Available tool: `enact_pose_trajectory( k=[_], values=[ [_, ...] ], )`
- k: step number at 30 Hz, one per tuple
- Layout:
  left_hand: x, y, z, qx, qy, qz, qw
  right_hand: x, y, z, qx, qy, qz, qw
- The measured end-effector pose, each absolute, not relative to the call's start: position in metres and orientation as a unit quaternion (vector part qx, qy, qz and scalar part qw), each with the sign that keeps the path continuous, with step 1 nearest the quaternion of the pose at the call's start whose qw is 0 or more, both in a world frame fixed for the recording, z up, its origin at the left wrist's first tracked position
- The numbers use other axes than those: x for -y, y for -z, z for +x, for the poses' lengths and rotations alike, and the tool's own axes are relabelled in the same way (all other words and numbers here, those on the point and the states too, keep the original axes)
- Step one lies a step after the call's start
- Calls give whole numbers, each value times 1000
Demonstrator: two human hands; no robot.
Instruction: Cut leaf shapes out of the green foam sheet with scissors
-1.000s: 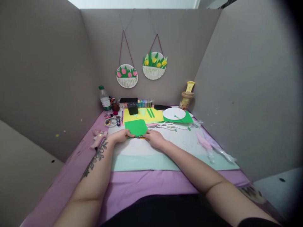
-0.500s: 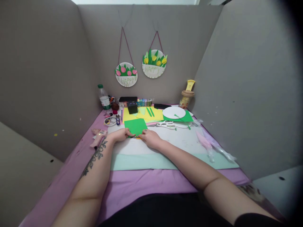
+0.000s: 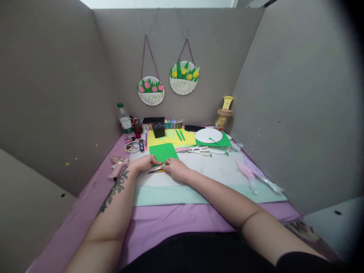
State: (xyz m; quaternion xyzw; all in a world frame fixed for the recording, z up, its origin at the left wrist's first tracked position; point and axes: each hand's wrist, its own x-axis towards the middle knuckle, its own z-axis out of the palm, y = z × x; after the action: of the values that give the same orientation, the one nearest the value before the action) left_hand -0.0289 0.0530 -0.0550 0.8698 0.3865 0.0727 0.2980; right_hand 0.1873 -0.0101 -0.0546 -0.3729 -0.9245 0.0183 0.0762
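Note:
A green sheet of paper [image 3: 162,151] lies in front of me on the white work surface. My left hand [image 3: 144,163] pinches its lower left part, thumb along the near edge. Close by on the right, my right hand [image 3: 178,169] has its fingers closed near the same edge. From under those fingertips sticks a slim pencil-like tool [image 3: 156,171], dark and pointed at its left end and orange farther along. Its other end is hidden by the hand, and I cannot make out its exact kind.
Scissors [image 3: 199,150] and a white paper plate [image 3: 209,135] lie right of the sheet. A pink glue gun [image 3: 119,167] is beside my left forearm. Yellow paper [image 3: 187,137] and a black box [image 3: 158,130] are behind. A bottle [image 3: 125,119] stands back left; plate decorations [image 3: 184,85] hang above.
My right fingertips have shifted left and slightly toward me. The pencil-like tool has shifted the same way and shows more beyond the paper's edge. My left hand stays at the sheet.

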Motion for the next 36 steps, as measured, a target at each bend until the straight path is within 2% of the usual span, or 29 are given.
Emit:
enact_pose_trajectory(
  k=[4, 8, 10, 14, 17, 19, 22, 27, 31, 36],
  values=[
    [-49, 50, -27, -397, -90, 864, 296, 5, 53, 209, 914, -37, -387, 116],
    [-42, 45, -19, -416, -98, 867, 257, -10, 50, 251, 814, -32, -544, 201],
    [-37, 44, -11, -439, -98, 868, 209, -17, 51, 270, 781, -38, -600, 172],
    [-26, 43, 9, -478, -88, 866, 115, -23, 55, 290, 776, -49, -622, 92],
    [-22, 43, 21, -503, -63, 858, 84, -19, 56, 285, 783, -43, -614, 91],
    [-20, 41, 24, -510, -55, 855, 73, -15, 57, 276, 794, -44, -591, 131],
    [-17, 38, 26, -500, -72, 859, 76, -12, 61, 261, 806, -90, -532, 245],
    [-12, 40, 38, -450, -205, 856, 148, -14, 71, 242, 649, -338, -506, 457],
    [-11, 51, 56, -434, -279, 831, 210, -12, 73, 227, 570, -518, -412, 487],
    [-11, 56, 60, -442, -280, 823, 220, -10, 74, 220, 540, -530, -406, 513]
  ],
)
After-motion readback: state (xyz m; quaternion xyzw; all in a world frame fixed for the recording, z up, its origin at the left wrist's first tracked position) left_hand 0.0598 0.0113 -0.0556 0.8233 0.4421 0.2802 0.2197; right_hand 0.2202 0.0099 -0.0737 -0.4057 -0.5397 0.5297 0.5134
